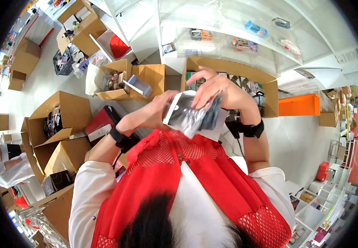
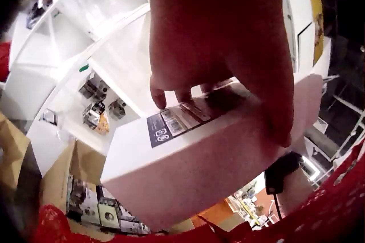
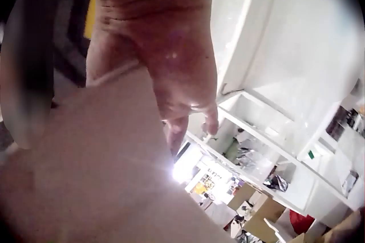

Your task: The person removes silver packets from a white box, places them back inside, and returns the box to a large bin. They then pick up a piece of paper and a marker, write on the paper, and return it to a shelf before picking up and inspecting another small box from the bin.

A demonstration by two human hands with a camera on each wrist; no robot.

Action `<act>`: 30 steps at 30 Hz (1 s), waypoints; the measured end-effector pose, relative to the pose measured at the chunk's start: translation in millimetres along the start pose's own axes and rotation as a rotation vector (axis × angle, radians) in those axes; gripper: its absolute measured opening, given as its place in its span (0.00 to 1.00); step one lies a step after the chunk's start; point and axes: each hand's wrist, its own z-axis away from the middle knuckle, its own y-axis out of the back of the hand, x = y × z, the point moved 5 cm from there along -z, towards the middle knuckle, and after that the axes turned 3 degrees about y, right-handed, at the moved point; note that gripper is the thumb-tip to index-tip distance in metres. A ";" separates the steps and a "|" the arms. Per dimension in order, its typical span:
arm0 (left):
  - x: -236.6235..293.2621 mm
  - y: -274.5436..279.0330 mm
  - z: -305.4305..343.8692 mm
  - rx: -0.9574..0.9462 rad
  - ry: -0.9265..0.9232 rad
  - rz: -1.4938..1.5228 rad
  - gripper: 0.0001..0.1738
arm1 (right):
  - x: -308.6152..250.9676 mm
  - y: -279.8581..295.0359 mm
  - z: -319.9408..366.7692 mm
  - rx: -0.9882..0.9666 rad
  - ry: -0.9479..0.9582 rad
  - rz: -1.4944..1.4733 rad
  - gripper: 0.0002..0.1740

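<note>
In front of the chest, both hands hold a white box point(image 1: 183, 118) with a glossy grey face. My left hand point(image 1: 156, 110) grips its left side, thumb on one face and fingertips over the edge. A dark printed label point(image 2: 177, 122) shows on the box beneath those fingers in the left wrist view. From above, my right hand point(image 1: 220, 91) grips the box's right part, with the index finger lifted and the other fingers bent onto it. The plain pale side of the box fills the lower left of the right wrist view and hides part of that hand.
Ahead stands a long carton point(image 1: 274, 97) of packaged goods, below clear shelves point(image 1: 228, 45). A small carton point(image 1: 123, 68) with a blue-grey tray point(image 1: 138, 86) lies front left. More open cartons point(image 1: 65, 109) crowd the left; an orange bin point(image 1: 299, 105) stands right.
</note>
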 end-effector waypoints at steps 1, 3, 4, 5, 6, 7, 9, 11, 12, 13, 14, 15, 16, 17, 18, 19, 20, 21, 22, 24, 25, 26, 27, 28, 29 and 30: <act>-0.7 4.7 2.2 0.019 -0.010 -0.019 0.52 | -7.4 2.0 -6.3 -0.044 0.037 0.106 0.09; -0.6 13.6 4.2 0.050 -0.015 -0.020 0.52 | -4.8 -1.7 -12.4 -0.151 0.002 0.255 0.15; 6.4 20.3 4.3 0.097 -0.020 -0.136 0.54 | -5.7 -0.4 -16.5 -0.085 -0.017 0.351 0.19; 6.8 25.9 3.3 0.116 0.036 -0.118 0.54 | -9.8 0.0 -21.1 -0.019 -0.035 0.448 0.22; 4.2 31.6 2.5 0.137 0.092 -0.100 0.55 | -14.3 3.0 -24.5 0.047 -0.052 0.545 0.26; -6.0 35.0 2.5 0.183 0.101 -0.064 0.56 | -20.4 10.0 -26.1 0.094 -0.030 0.441 0.32; -2.9 42.3 1.1 0.256 0.088 -0.179 0.53 | -24.0 -5.8 -25.9 0.081 0.115 0.535 0.30; -5.6 43.0 -0.6 0.284 0.080 -0.203 0.51 | 8.1 -35.3 -22.7 -0.051 0.109 0.571 0.26; -13.8 40.7 -1.8 0.267 0.142 -0.253 0.50 | 27.5 -40.5 -17.5 -0.041 0.062 0.565 0.23; -24.9 38.2 -2.5 0.253 0.203 -0.304 0.50 | 37.4 -38.5 -12.3 -0.009 0.052 0.562 0.21; -38.5 38.5 -4.4 0.245 0.264 -0.355 0.50 | 48.0 -31.9 -8.9 0.020 0.048 0.561 0.19; -56.4 40.9 -5.0 0.286 0.314 -0.382 0.49 | 63.3 -19.2 -6.5 0.128 0.020 0.512 0.18; -82.4 42.5 -3.6 0.351 0.394 -0.427 0.48 | 81.8 -6.5 -3.3 0.234 -0.012 0.458 0.16; -103.5 41.4 -4.9 0.381 0.456 -0.535 0.47 | 104.8 6.0 1.7 0.339 -0.046 0.403 0.15; -126.0 41.7 -6.9 0.413 0.518 -0.646 0.46 | 141.4 15.6 7.5 0.379 -0.148 0.350 0.14; -163.0 38.9 -5.6 0.401 0.656 -0.639 0.44 | 185.5 23.3 14.5 0.420 -0.249 0.297 0.13; -199.3 37.4 -3.4 0.390 0.795 -0.629 0.43 | 236.9 27.9 22.8 0.436 -0.428 0.289 0.13; -219.6 37.8 -4.5 0.433 0.797 -0.630 0.41 | 298.3 30.7 36.5 0.472 -0.550 0.289 0.13; -223.1 40.3 -12.6 0.472 0.809 -0.640 0.42 | 350.3 36.2 39.8 0.424 -0.642 0.330 0.13; -252.7 33.9 -17.1 0.556 0.899 -0.655 0.46 | 444.3 41.0 43.8 0.325 -0.828 0.403 0.12; -269.2 27.7 -19.2 0.589 0.933 -0.605 0.46 | 484.4 37.5 42.5 0.178 -0.865 0.480 0.12; -285.7 21.7 -20.2 0.619 0.970 -0.556 0.46 | 531.1 35.4 37.6 0.026 -0.896 0.550 0.12; -297.7 17.1 -23.5 0.626 0.981 -0.568 0.46 | 576.5 31.7 34.1 -0.129 -0.920 0.620 0.12; -305.4 11.4 -24.6 0.623 0.995 -0.577 0.46 | 612.2 30.1 32.5 -0.209 -0.965 0.650 0.13; -314.1 6.5 -26.3 0.617 1.027 -0.551 0.46 | 648.5 26.6 35.1 -0.305 -0.974 0.641 0.16; -326.1 0.1 -23.0 0.602 1.055 -0.531 0.45 | 674.1 22.3 35.1 -0.407 -1.050 0.584 0.25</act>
